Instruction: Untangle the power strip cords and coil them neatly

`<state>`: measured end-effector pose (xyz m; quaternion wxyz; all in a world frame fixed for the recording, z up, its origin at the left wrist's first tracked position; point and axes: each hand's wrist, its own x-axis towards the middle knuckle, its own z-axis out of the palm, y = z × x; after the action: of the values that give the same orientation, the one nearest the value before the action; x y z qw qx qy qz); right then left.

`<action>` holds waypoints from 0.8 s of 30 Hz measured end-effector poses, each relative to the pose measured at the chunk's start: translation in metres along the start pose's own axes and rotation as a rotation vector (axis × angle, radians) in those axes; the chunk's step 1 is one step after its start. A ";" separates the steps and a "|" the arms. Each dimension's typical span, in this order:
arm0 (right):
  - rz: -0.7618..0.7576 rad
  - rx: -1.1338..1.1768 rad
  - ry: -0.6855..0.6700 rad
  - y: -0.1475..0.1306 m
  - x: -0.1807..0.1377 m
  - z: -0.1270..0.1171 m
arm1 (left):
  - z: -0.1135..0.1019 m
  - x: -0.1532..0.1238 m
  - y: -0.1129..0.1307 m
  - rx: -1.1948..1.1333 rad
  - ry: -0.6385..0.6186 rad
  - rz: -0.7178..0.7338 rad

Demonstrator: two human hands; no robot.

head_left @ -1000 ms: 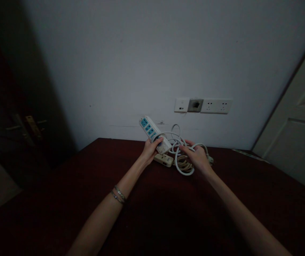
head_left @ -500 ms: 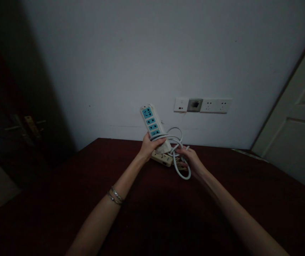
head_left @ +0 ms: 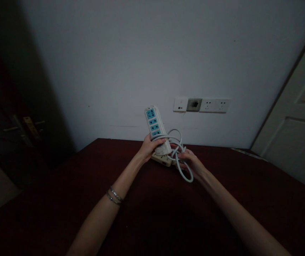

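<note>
No lettering, number or brand can be read on the white power strip (head_left: 156,125) at the centre of the frame, the beige strip (head_left: 162,160) just below it, or the wall plates (head_left: 214,105) right of centre.

Dim throughout; wall (head_left: 131,64) palest, grey. Left door (head_left: 5,106) sunk in shadow; table (head_left: 74,177) near black at front. Edges stretched, soft.

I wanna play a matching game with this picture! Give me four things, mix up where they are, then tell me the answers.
1. white power strip
2. beige power strip
3. bracelets
4. wall sockets

A. around the left forearm
B. set in the pale wall
C. held in the left hand
D. on the dark red tabletop

Right pairs: 1-C, 2-D, 3-A, 4-B
</note>
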<state>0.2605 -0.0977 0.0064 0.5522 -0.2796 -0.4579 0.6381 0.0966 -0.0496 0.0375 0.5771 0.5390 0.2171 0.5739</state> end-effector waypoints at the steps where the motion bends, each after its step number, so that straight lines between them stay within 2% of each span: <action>1: 0.009 -0.021 0.002 0.001 0.001 -0.003 | 0.000 0.000 0.002 0.028 -0.007 0.012; 5: 0.019 -0.127 0.016 0.002 0.003 -0.011 | -0.001 0.001 0.007 0.139 -0.033 0.047; 9: -0.040 -0.221 0.144 -0.002 0.003 -0.009 | -0.002 0.003 0.009 0.226 -0.027 0.088; 16: -0.187 -0.214 0.330 -0.006 0.006 -0.005 | 0.005 0.004 0.007 0.242 0.063 0.067; 19: -0.222 -0.321 0.434 -0.003 0.009 -0.009 | 0.003 0.006 0.003 0.272 0.125 0.062; 24: -0.341 -0.517 0.502 -0.005 0.008 -0.007 | -0.005 0.013 -0.004 0.302 0.157 0.056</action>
<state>0.2667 -0.0886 0.0088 0.6563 -0.4768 -0.4941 0.3129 0.0969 -0.0349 0.0371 0.4548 0.5789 0.3300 0.5909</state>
